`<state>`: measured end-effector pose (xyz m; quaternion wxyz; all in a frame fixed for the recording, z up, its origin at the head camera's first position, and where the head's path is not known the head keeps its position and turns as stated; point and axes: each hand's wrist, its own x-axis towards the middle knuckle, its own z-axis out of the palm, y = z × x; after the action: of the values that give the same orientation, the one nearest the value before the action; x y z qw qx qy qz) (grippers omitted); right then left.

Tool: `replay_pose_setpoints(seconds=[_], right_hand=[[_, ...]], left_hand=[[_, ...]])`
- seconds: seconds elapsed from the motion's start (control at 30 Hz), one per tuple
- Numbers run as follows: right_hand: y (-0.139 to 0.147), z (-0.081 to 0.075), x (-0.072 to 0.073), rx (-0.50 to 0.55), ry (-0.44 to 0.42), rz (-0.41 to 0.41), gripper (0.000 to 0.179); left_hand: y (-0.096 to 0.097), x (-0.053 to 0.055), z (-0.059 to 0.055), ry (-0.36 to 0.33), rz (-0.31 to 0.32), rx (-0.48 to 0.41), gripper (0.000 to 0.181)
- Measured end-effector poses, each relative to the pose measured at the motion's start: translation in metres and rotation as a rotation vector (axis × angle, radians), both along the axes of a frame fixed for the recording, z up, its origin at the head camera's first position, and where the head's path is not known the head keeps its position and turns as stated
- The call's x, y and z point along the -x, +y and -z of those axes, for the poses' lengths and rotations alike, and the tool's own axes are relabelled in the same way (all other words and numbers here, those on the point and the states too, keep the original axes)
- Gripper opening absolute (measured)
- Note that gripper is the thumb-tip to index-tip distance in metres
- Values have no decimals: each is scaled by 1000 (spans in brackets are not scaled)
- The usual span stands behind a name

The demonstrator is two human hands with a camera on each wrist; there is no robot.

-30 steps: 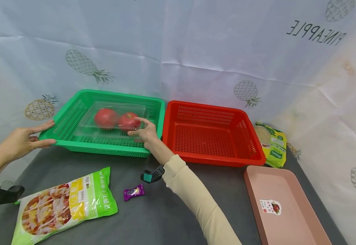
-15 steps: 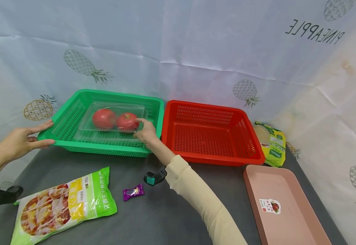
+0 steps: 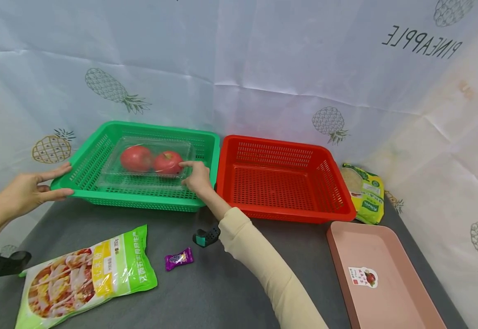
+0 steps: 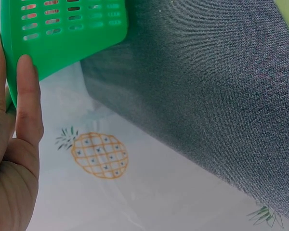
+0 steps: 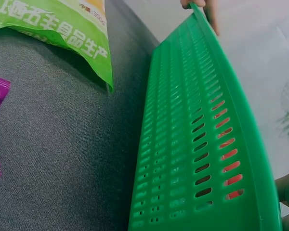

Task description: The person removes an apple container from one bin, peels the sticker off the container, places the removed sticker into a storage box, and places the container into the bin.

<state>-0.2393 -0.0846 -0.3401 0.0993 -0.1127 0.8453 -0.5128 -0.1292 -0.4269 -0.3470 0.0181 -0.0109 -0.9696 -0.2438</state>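
In the head view, my left hand [image 3: 30,192] grips the left end of a green plastic basket [image 3: 140,201]. In the left wrist view, its thumb lies along the basket's outer wall, with the other fingers on the far side of the rim. A clear plastic box [image 3: 117,180] lies inside the basket, with two red apples [image 3: 136,158] showing through it. My right hand [image 3: 198,177] reaches over the basket's front rim to the box's right end. Its index finger points straight at the right apple [image 3: 168,162], with the thumb below; the other fingers are hidden.
A red basket [image 3: 284,214] stands right beside the green one. Behind its right end lies a yellow-green pouch [image 3: 369,196]; a pink tray [image 3: 391,274] is at the right. A bag of frozen-style food [image 3: 86,276] and a small purple packet [image 3: 179,259] lie in front.
The clear box and its apples have shifted slightly left in the green basket. My right thumb has drawn back from over the box to its right end. The left hand keeps its hold.
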Motion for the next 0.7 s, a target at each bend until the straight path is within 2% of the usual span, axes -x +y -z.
replay_pose_setpoints(seconds=[0.3, 0.7], right_hand=[[-3, 1, 1, 3, 0, 25, 46], [-4, 2, 1, -4, 7, 54, 46]], left_hand=[[-1, -2, 3, 28, 9, 1, 69], [-2, 1, 4, 9, 2, -13, 71]])
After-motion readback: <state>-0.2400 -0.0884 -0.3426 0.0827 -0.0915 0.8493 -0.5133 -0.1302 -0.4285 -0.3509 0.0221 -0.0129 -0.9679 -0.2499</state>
